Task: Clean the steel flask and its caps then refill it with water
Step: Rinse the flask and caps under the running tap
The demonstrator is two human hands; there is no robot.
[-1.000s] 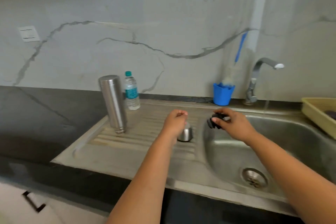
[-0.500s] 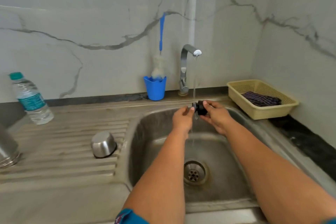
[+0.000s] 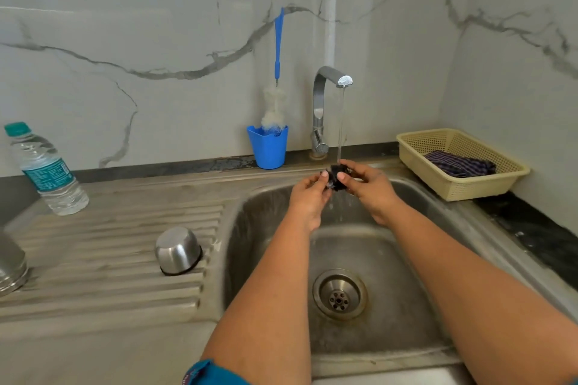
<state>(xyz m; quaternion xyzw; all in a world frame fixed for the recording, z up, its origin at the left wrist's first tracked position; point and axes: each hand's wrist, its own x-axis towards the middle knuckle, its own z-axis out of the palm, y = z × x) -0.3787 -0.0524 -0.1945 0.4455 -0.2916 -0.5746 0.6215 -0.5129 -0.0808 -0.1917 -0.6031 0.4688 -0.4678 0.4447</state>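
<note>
I see grey-veined marble walls meeting in a corner at right, with a pale vertical pipe running up the back wall. A dark stone tabletop carries a steel sink with a ribbed drainboard. Light is even and soft.

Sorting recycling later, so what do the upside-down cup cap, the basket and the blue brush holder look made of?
Cup cap: brushed steel, going by its grey metallic sheen. Basket: likely plastic, cream, with a moulded mesh. Blue holder: probably plastic, matte and evenly coloured.
</note>
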